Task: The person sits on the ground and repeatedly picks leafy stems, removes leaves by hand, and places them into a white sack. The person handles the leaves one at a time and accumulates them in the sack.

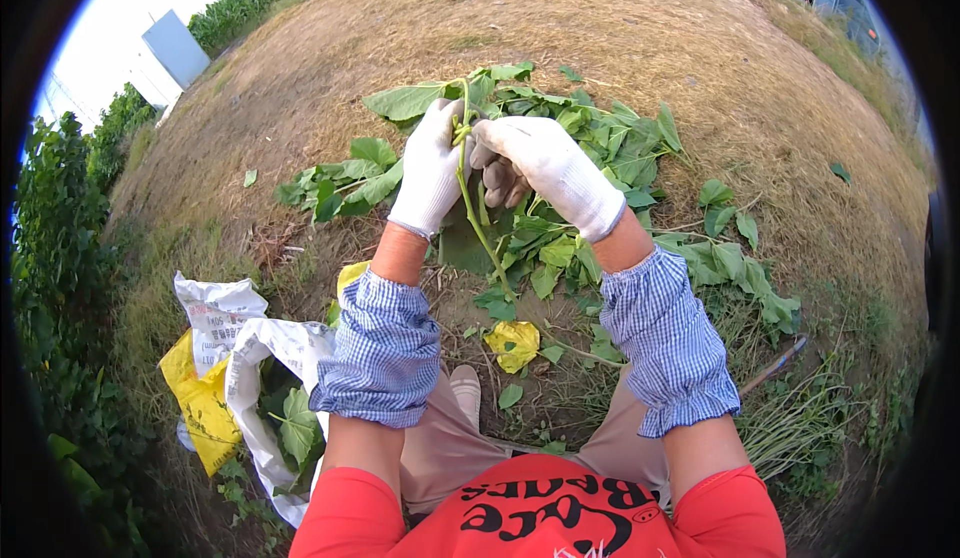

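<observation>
Both hands wear white knit gloves with grey palms. My left hand (433, 164) grips a long green plant stem (471, 209) near its knotted or budded upper part, with a large leaf (409, 101) behind it. At that same part, the fingertips of my right hand (544, 164) are pinched close against the stem; whether they hold it cannot be told. The stem's lower end hangs down between my forearms. Just beyond and below the hands lies a heap of cut leafy green stems (637, 149) on the ground.
A white woven sack (244, 363) with leaves inside stands open at left, beside yellow sacking (199, 400). A yellow leaf (514, 346) lies before my feet. Stripped stalks (795, 415) and a curved handle (772, 369) lie at right. Dense plants (56, 258) border the far left.
</observation>
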`<state>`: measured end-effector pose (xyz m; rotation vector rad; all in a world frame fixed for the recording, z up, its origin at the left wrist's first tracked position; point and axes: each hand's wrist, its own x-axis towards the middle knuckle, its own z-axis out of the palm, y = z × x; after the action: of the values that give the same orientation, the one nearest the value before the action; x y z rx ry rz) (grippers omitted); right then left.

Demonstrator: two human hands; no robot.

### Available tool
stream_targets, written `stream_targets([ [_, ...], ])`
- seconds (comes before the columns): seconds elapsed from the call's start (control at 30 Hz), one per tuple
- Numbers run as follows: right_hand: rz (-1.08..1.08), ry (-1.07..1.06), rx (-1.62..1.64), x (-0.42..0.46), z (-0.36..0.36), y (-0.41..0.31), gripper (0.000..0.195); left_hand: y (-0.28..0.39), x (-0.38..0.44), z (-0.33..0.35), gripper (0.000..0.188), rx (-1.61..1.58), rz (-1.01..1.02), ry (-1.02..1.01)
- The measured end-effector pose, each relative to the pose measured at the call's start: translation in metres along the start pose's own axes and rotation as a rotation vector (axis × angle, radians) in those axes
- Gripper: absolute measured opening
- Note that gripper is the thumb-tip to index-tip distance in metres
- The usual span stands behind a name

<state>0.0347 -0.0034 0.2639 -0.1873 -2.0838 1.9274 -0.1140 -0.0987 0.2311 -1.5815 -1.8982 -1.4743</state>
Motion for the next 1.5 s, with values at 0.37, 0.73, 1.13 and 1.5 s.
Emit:
stream_targets([
  [0.37,-0.301,0.394,0.057,0.014,-0.027,0.03,0.03,0.039,-0.008,0.023,0.024,0.443,0.327,-0.198],
  [0.73,-0.412,0.465,0.737,0.003,-0.069,0.013,0.028,0.023,-0.047,0.045,0.021,0.479,0.165,-0.574],
  [1.13,-0.359,0.438,-0.182,0.009,-0.03,0.015,0.027,0.06,0.012,0.005,0.05,0.591,0.449,0.151],
  [1.5,-0.482,0.428,-0.256,0.014,-0.009,0.024,0.024,0.044,0.002,0.0,0.028,0.547,0.269,0.105],
])
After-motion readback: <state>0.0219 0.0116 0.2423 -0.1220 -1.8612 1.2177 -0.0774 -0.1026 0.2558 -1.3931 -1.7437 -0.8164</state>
